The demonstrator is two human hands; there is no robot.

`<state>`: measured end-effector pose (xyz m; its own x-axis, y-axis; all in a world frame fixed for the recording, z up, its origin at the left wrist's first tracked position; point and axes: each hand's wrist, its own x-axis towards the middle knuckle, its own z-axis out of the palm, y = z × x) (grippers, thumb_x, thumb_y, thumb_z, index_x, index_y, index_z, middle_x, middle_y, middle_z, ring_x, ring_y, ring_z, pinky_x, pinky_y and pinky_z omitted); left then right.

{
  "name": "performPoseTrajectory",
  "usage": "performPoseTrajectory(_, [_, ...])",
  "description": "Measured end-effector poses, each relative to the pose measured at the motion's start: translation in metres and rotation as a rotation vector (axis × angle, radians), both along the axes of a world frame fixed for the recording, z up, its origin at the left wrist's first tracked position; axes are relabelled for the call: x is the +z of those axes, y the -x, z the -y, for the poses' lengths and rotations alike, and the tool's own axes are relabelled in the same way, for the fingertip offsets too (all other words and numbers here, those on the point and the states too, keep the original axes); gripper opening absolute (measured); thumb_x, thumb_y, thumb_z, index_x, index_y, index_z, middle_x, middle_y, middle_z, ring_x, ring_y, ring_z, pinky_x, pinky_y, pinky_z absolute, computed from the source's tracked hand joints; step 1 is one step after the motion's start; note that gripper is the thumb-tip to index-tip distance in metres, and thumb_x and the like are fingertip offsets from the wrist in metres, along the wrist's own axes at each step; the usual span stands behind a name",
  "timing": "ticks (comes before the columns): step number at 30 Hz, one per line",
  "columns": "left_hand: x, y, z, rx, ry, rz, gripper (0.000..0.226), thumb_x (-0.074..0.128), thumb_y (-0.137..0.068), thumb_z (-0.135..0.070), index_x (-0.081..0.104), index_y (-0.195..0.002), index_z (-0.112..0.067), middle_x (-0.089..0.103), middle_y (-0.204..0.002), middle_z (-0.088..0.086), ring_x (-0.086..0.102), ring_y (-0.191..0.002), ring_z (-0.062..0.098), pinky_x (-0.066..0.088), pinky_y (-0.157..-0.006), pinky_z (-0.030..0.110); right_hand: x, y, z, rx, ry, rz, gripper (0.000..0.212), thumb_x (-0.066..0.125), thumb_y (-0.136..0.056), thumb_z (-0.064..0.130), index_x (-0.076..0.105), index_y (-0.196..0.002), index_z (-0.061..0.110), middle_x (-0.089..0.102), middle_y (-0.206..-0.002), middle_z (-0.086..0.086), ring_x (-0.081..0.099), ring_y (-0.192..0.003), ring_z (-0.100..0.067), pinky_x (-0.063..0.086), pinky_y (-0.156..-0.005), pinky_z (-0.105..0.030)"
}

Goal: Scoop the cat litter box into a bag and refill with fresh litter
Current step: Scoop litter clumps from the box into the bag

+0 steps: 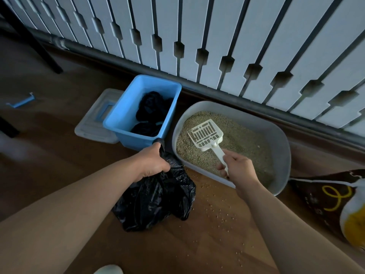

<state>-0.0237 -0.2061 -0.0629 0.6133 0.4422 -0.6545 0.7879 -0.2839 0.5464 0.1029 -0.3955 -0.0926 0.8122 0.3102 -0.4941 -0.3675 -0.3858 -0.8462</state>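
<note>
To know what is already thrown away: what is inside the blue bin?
Inside the blue bin lie crumpled black plastic bags, at least two bundles. What the bags contain, and the bin's floor under them, cannot be seen.

a home: wood floor (pixel 217 244), litter box (pixel 280 147) beside white slatted wall (pixel 217 36)

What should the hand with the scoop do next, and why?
Probably dip the white slotted scoop into the litter and lift out a load. The right hand holds its handle, and its head looks empty above the litter box. The left hand grips the black bag beside the box, ready to take it.
</note>
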Motion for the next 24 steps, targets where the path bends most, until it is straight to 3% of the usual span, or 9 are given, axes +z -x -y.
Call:
performPoseTrajectory(2, [0.0, 0.007, 0.001, 0.007, 0.005, -0.001, 0.091, 0.063, -0.082, -0.01, 0.008, -0.154, -0.02, 0.05, -0.12, 0.006, 0.051, -0.095, 0.017, 0.045, -0.086, 0.032, 0.003, 0.005, 0.004, 0.047, 0.016, 0.023, 0.033, 0.046, -0.099, 0.008, 0.063, -0.126, 0.014, 0.062, -0.066, -0.005, 0.047, -0.047, -0.011, 0.04, -0.044, -0.019])
performPoseTrajectory(5, [-0.001, 0.018, -0.002, 0.008, -0.005, -0.03, 0.089, 0.062, -0.086, -0.011, 0.005, -0.154, -0.018, 0.036, -0.086, -0.009, 0.045, -0.078, 0.011, 0.04, -0.079, 0.031, 0.007, 0.011, 0.01, 0.088, 0.046, 0.042, 0.034, 0.046, -0.098, 0.009, 0.062, -0.128, 0.012, 0.063, -0.065, -0.005, 0.047, -0.048, -0.01, 0.039, -0.044, -0.019])
performPoseTrajectory(7, [-0.001, 0.025, -0.005, 0.009, -0.019, -0.053, 0.087, 0.063, -0.086, -0.014, 0.007, -0.153, -0.019, 0.043, -0.093, -0.005, 0.05, -0.082, 0.014, 0.042, -0.081, 0.033, 0.015, 0.013, 0.013, 0.125, 0.069, 0.055, 0.032, 0.046, -0.098, 0.01, 0.063, -0.126, 0.014, 0.064, -0.066, -0.005, 0.048, -0.049, -0.01, 0.038, -0.047, -0.021])
performPoseTrajectory(9, [0.001, 0.033, -0.008, 0.022, -0.034, -0.074, 0.087, 0.065, -0.086, -0.015, 0.009, -0.153, -0.018, 0.048, -0.124, 0.008, 0.053, -0.101, 0.024, 0.044, -0.083, 0.034, 0.026, 0.016, 0.016, 0.176, 0.075, 0.07, 0.031, 0.047, -0.099, 0.011, 0.065, -0.123, 0.016, 0.064, -0.066, -0.005, 0.048, -0.049, -0.011, 0.039, -0.049, -0.021])
performPoseTrajectory(11, [0.002, 0.039, -0.012, 0.04, -0.055, -0.094, 0.092, 0.065, -0.088, -0.014, 0.001, -0.154, -0.015, 0.03, -0.15, 0.01, 0.045, -0.117, 0.026, 0.042, -0.086, 0.031, 0.034, 0.02, 0.017, 0.228, 0.072, 0.08, 0.03, 0.047, -0.098, 0.011, 0.066, -0.121, 0.016, 0.065, -0.063, -0.004, 0.049, -0.051, -0.012, 0.041, -0.052, -0.023])
performPoseTrajectory(13, [0.003, 0.045, -0.015, 0.059, -0.055, -0.103, 0.098, 0.065, -0.088, -0.013, -0.007, -0.154, -0.015, 0.015, -0.159, 0.008, 0.036, -0.131, 0.027, 0.038, -0.087, 0.028, 0.041, 0.027, 0.016, 0.292, 0.081, 0.079, 0.03, 0.049, -0.098, 0.012, 0.067, -0.122, 0.016, 0.065, -0.061, -0.003, 0.049, -0.051, -0.013, 0.043, -0.055, -0.026])
performPoseTrajectory(20, [0.008, 0.056, -0.024, 0.09, -0.07, -0.087, 0.098, 0.064, -0.087, -0.011, -0.008, -0.154, -0.013, 0.009, -0.16, 0.009, 0.03, -0.137, 0.028, 0.038, -0.089, 0.029, 0.055, 0.069, -0.011, 0.663, 0.186, 0.264, 0.033, 0.045, -0.098, 0.011, 0.068, -0.118, 0.023, 0.068, -0.063, -0.003, 0.05, -0.042, -0.007, 0.044, -0.045, -0.019])
performPoseTrajectory(22, [0.006, 0.058, -0.026, 0.107, -0.063, -0.06, 0.091, 0.069, -0.082, -0.012, 0.01, -0.152, -0.011, 0.03, -0.15, 0.012, 0.038, -0.13, 0.028, 0.04, -0.093, 0.031, 0.049, 0.084, -0.024, 0.858, 0.311, 0.505, 0.034, 0.041, -0.099, 0.018, 0.065, -0.121, 0.025, 0.071, -0.077, -0.001, 0.06, -0.055, -0.007, 0.051, -0.054, -0.024])
performPoseTrajectory(24, [0.003, 0.062, -0.028, 0.135, -0.066, -0.035, 0.08, 0.072, -0.076, -0.013, 0.026, -0.142, -0.01, 0.045, -0.131, 0.013, 0.047, -0.117, 0.027, 0.045, -0.089, 0.033, 0.046, 0.093, -0.033, 0.968, 0.495, 0.764, 0.035, 0.036, -0.1, 0.024, 0.06, -0.124, 0.028, 0.07, -0.096, 0.0, 0.065, -0.082, -0.016, 0.049, -0.065, -0.029])
